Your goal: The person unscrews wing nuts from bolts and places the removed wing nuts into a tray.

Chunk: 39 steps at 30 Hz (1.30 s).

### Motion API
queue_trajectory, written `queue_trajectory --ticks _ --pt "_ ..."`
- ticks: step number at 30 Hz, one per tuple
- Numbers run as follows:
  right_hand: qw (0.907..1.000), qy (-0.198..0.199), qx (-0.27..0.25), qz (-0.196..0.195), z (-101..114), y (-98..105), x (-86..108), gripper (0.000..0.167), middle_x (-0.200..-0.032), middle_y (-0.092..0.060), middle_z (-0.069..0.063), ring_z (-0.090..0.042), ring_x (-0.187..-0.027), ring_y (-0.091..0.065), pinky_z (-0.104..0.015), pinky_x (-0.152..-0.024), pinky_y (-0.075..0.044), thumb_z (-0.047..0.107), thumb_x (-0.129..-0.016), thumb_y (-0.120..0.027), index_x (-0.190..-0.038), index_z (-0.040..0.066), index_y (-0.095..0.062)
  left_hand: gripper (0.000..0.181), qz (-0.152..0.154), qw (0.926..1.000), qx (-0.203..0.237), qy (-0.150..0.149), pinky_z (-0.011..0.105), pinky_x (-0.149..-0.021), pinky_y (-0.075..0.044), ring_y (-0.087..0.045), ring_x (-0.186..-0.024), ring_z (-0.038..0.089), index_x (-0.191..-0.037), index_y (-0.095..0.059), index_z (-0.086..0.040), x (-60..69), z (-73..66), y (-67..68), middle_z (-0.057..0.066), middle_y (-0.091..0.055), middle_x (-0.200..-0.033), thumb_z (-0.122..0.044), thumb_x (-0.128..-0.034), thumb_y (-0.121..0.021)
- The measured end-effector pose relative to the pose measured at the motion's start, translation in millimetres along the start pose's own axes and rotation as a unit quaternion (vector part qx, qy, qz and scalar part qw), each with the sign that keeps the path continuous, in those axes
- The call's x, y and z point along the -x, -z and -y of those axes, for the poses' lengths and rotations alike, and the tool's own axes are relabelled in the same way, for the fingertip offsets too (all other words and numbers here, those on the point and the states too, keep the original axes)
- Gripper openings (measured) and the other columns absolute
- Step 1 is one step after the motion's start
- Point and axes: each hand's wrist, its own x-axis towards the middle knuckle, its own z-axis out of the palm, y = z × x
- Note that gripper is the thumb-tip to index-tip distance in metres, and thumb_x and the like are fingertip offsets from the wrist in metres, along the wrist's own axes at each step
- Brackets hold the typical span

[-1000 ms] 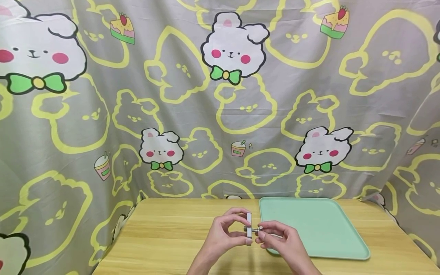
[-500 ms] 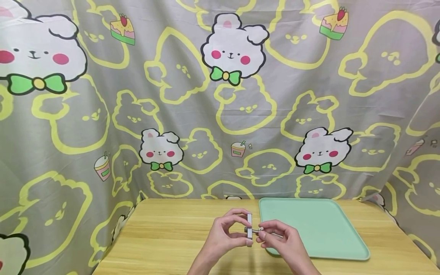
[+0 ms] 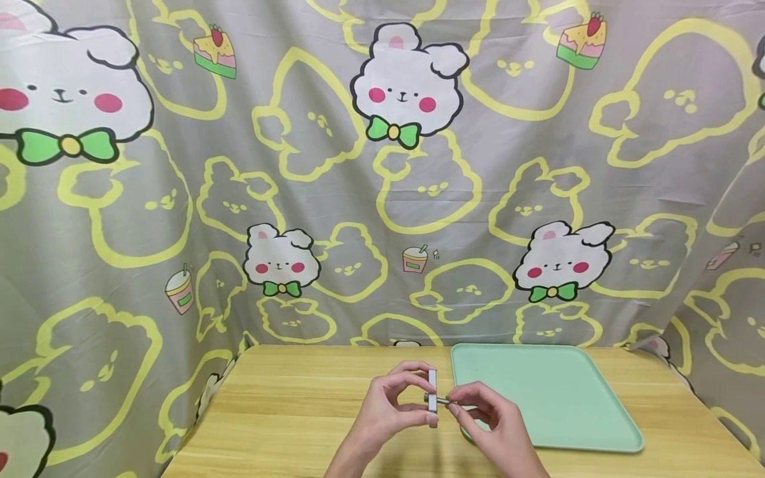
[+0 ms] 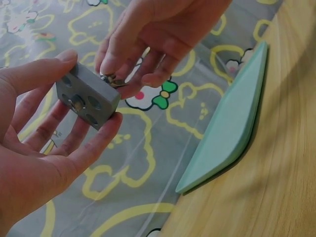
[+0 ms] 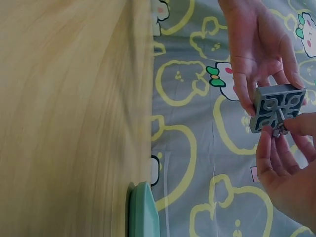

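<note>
A square grey block (image 4: 89, 95) with round holes is gripped at its edges between the thumb and fingers of my left hand (image 3: 385, 405). From its centre a metal bolt (image 3: 443, 399) sticks out to the right, its head on the left side of the block. My right hand (image 3: 493, 421) pinches a small metal piece (image 5: 280, 130) at the bolt's free end, partly hidden by the fingertips. In the right wrist view the recessed face of the block (image 5: 277, 106) shows around the shaft.
Behind and right of my hands a light green tray (image 3: 544, 398) lies on the wooden table (image 3: 287, 411). A grey curtain (image 3: 335, 199) with rabbit drawings hangs behind the table and along its sides.
My right thumb and fingers have shifted their pinch at the bolt's end, covering the small metal piece more in the head view. The left hand and block stay nearly still.
</note>
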Motion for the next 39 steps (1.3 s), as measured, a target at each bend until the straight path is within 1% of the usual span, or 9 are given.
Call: queue_trajectory --ticks 4,12,19,22,26,31,33,35,39 --pt "0.9938 0.107 0.028 0.002 -5 -1 0.8 0.022 -0.102 -0.071 -0.006 -0.016 -0.094 -0.07 -0.029 -0.072 -0.065 -0.004 -0.089 -0.076 -0.101 0.014 -0.071 0.033 -0.002 1.0 0.004 0.003 0.052 -0.09 -0.062 -0.055 -0.129 0.034 -0.108 -0.069 0.011 0.1 -0.2 0.6 0.027 -0.053 -0.136 0.008 -0.0786 -0.083" --pt "0.9575 0.275 0.088 -0.008 -14 0 -2.8 0.047 -0.107 -0.069 -0.006 -0.016 -0.092 -0.068 -0.017 -0.078 -0.059 -0.018 -0.076 -0.081 -0.101 0.02 -0.07 0.034 -0.009 0.9997 0.008 0.021 0.051 -0.091 -0.062 -0.054 -0.129 0.036 -0.109 -0.068 0.012 -0.1 -1.4 2.4 0.026 -0.054 -0.136 0.007 -0.0794 -0.084" --pt "0.9135 0.386 0.125 -0.028 -14 1 -9.9 0.002 -0.106 -0.068 -0.008 -0.023 -0.092 -0.067 -0.013 -0.089 -0.055 0.015 -0.099 -0.07 -0.098 0.016 -0.071 0.033 -0.008 0.9996 0.013 0.022 0.051 -0.091 -0.062 -0.051 -0.131 0.042 -0.108 -0.068 0.012 -0.8 -1.6 3.3 0.024 -0.054 -0.136 0.007 -0.0794 -0.084" --pt "0.9051 0.402 0.136 -0.031 -11 1 -11.2 0.01 -0.107 -0.068 -0.007 -0.023 -0.09 -0.067 -0.012 -0.089 -0.055 0.02 -0.102 -0.065 -0.096 0.014 -0.071 0.033 -0.008 0.9996 0.014 0.022 0.051 -0.091 -0.062 -0.048 -0.131 0.047 -0.108 -0.068 0.013 -0.6 -1.4 3.6 0.024 -0.054 -0.136 0.008 -0.0792 -0.083" --pt "0.9033 0.404 0.14 -0.034 -8 0 -11.3 0.016 -0.107 -0.068 -0.006 -0.023 -0.089 -0.067 -0.012 -0.089 -0.055 0.024 -0.103 -0.062 -0.096 0.013 -0.071 0.033 -0.008 0.9996 0.014 0.022 0.051 -0.09 -0.062 -0.047 -0.132 0.05 -0.108 -0.068 0.013 -0.3 -1.8 3.6 0.025 -0.054 -0.136 0.008 -0.0793 -0.083" --pt "0.9075 0.398 0.129 -0.032 -2 0 -10.3 0.012 -0.109 -0.068 -0.008 -0.026 -0.091 -0.067 -0.013 -0.091 -0.054 0.023 -0.1 -0.069 -0.099 0.011 -0.071 0.033 -0.013 0.9994 0.006 0.03 0.05 -0.09 -0.062 -0.054 -0.128 0.036 -0.109 -0.068 0.012 0.6 -2.7 3.9 0.024 -0.054 -0.136 0.009 -0.0792 -0.082" --pt "0.9144 0.383 0.127 -0.029 -1 1 -9.3 0.012 -0.111 -0.068 -0.008 -0.026 -0.093 -0.067 -0.013 -0.092 -0.054 0.014 -0.092 -0.079 -0.101 0.011 -0.072 0.033 -0.015 0.9994 0.004 0.031 0.051 -0.091 -0.062 -0.056 -0.126 0.032 -0.109 -0.068 0.012 0.6 -3.0 4.1 0.024 -0.054 -0.136 0.01 -0.079 -0.082" --pt "0.9236 0.361 0.124 -0.029 -2 2 -8.2 0.029 -0.112 -0.068 -0.008 -0.025 -0.095 -0.067 -0.014 -0.089 -0.056 0.001 -0.08 -0.087 -0.103 0.01 -0.072 0.033 -0.015 0.9995 0.004 0.028 0.051 -0.091 -0.062 -0.056 -0.126 0.031 -0.109 -0.068 0.012 0.4 -3.0 4.2 0.025 -0.054 -0.136 0.01 -0.0787 -0.082" --pt "0.9488 0.293 0.114 -0.032 -4 3 -5.1 0.051 -0.113 -0.068 -0.008 -0.019 -0.099 -0.067 -0.017 -0.08 -0.06 -0.016 -0.066 -0.088 -0.108 0.008 -0.071 0.034 -0.016 0.9996 0.005 0.025 0.053 -0.091 -0.062 -0.056 -0.125 0.032 -0.109 -0.068 0.013 0.3 -3.0 4.4 0.027 -0.053 -0.136 0.01 -0.0778 -0.083"
